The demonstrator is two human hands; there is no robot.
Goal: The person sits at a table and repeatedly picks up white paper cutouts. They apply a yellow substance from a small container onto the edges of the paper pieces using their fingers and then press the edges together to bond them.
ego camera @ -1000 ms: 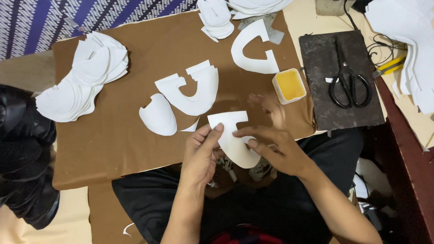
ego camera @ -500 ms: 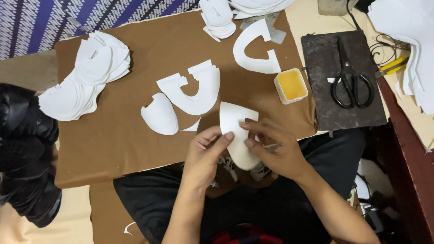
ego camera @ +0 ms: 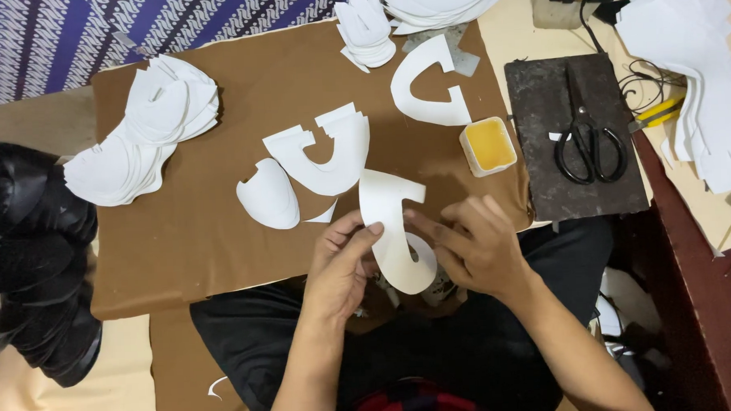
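Pinched from both sides: left hand (ego camera: 343,259) and right hand (ego camera: 476,246) gripping a curved white cut piece (ego camera: 392,229), lifted just off the near edge of the brown board (ego camera: 196,236) for close handling. Similar cut shapes (ego camera: 323,154) lying just beyond; glue tub (ego camera: 489,144) and scissors (ego camera: 588,145) parked right, within reach.

A brown board (ego camera: 221,235) carries the work. On it: a heap of white cutouts (ego camera: 140,132) far left, a rounded piece (ego camera: 270,197) and a stack of U-shaped pieces (ego camera: 325,154) in the middle, another U-piece (ego camera: 426,86) and small stack (ego camera: 365,29) far, and a yellow tub (ego camera: 489,144) at the right edge.
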